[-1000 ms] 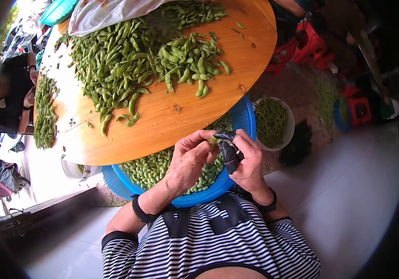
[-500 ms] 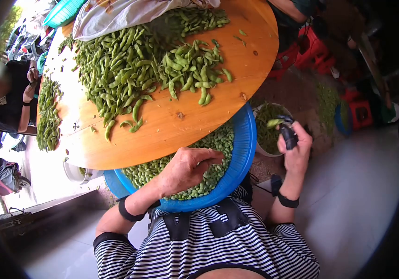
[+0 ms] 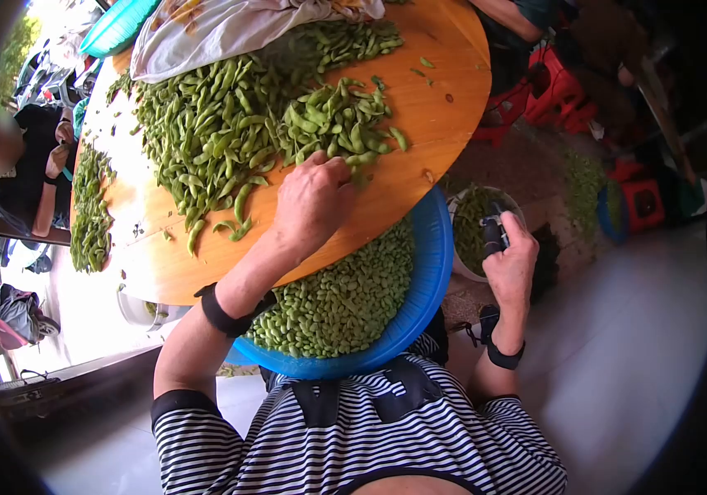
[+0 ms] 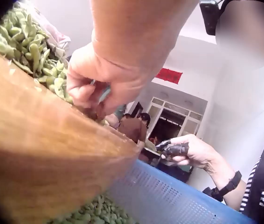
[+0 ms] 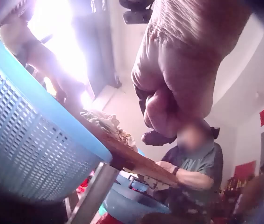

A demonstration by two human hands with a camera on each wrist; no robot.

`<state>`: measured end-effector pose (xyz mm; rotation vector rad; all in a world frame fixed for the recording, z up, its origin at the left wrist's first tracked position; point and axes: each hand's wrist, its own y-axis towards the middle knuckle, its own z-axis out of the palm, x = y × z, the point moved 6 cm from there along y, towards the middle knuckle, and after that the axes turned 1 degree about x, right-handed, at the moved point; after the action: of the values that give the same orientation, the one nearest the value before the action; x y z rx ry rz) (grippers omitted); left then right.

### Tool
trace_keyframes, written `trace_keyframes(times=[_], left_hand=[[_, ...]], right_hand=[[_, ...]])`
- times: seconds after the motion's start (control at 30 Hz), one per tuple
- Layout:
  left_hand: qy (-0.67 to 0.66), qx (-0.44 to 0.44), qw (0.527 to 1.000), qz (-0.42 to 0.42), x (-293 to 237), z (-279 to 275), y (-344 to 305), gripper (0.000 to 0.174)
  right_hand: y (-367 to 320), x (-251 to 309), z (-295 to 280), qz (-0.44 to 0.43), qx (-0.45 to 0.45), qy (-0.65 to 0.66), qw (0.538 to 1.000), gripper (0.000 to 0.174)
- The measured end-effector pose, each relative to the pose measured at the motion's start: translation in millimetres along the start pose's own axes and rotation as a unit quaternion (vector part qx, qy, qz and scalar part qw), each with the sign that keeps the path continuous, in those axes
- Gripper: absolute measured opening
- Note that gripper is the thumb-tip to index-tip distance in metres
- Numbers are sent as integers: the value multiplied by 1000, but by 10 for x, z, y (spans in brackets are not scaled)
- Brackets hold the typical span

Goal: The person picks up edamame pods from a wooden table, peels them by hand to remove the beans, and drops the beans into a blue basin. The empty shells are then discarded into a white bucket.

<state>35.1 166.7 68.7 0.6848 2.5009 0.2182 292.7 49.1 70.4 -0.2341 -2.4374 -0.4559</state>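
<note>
In the head view, my left hand [image 3: 312, 198] reaches over the near part of the wooden table [image 3: 403, 177], fingers curled, pinching a green soybean pod [image 3: 361, 178] beside the pile of pods [image 3: 213, 124]. The left wrist view shows its thumb and fingertips meeting low at the table edge. My right hand [image 3: 510, 260] is raised at the right, near a white bucket [image 3: 460, 269] of green hulls [image 3: 467, 224]. Black coverings [image 4: 175, 150] wrap its thumb and a finger; no pod shows in it. Below the table edge, a blue basin [image 3: 432, 293] holds shelled green beans [image 3: 345, 305].
A pale cloth [image 3: 230, 33] partly covers the pods, with a teal basket [image 3: 114, 29] beyond. Another person [image 3: 28, 157] sits at the table's left, by more pods [image 3: 92, 214]. Red stools [image 3: 551, 91] stand to the right.
Both hands worked together on a pod over the basin. The right then moved right with a hull, which is now gone from it. The left dipped to the beans, then reached forward to the pods.
</note>
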Motion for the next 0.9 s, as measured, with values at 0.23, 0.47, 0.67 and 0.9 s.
trace_keyframes(times=[0.23,0.47,0.67,0.9], left_hand=[[-121,57,984,-116,168,-270,-292,8],[-631,103,732,-236,-280,11,-690,8],[-598,39,779,-183,-354,23,-775,5],[-517,48,841,-153,-374,-3,-797,9]], right_hand=[[-129,442,354,-37,191,248,949,6],[-182,842,615,54,289,418,859,7],[-231,852,681,100,317,521,786,9],[-283,746,722,114,329,537,768,24]])
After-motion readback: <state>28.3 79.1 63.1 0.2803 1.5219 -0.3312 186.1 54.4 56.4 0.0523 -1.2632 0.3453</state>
